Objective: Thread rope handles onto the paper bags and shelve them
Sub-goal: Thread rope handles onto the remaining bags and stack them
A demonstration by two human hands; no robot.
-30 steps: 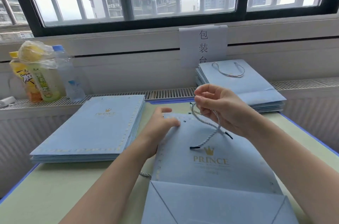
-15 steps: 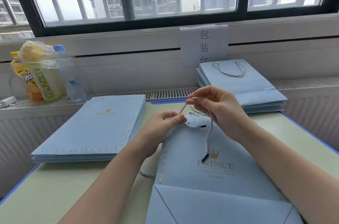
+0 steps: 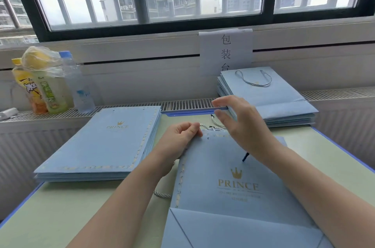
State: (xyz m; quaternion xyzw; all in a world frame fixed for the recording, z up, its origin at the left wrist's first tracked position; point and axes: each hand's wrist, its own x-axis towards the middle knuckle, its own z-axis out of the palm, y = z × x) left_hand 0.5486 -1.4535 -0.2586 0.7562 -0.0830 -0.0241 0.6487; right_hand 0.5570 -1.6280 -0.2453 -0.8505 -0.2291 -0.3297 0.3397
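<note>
You are in the middle of threading a handle: the paper bag [image 3: 227, 168] lies flat near the front edge of the counter [image 3: 60, 213], printed side up, its punched top edge pointing toward the window. Your left hand [image 3: 180, 138] is curled in a pinch at the bag's top left corner, gripping the rope [image 3: 215, 126] where it meets the rim. Your right hand [image 3: 241, 126] hovers above the top edge with fingers spread and relaxed, holding nothing that shows; a dark rope tip [image 3: 245, 156] pokes out from beneath its wrist onto the bag's face. Judging from this, the next move calls for you to catch that free tip and feed it through a hole [image 3: 208, 138] in the rim, keeping the left pinch firm so the rope does not slip back. The unthreaded stack [image 3: 101, 142] waits toward the left edge, and the finished stack [image 3: 267, 97], with a handle showing on top, sits at the back right. Against half a second ago, your right hand has let go of the rope it held looped up and has opened, the rope has dropped out of the air, and your left pinch has settled onto the bag's corner.
</note>
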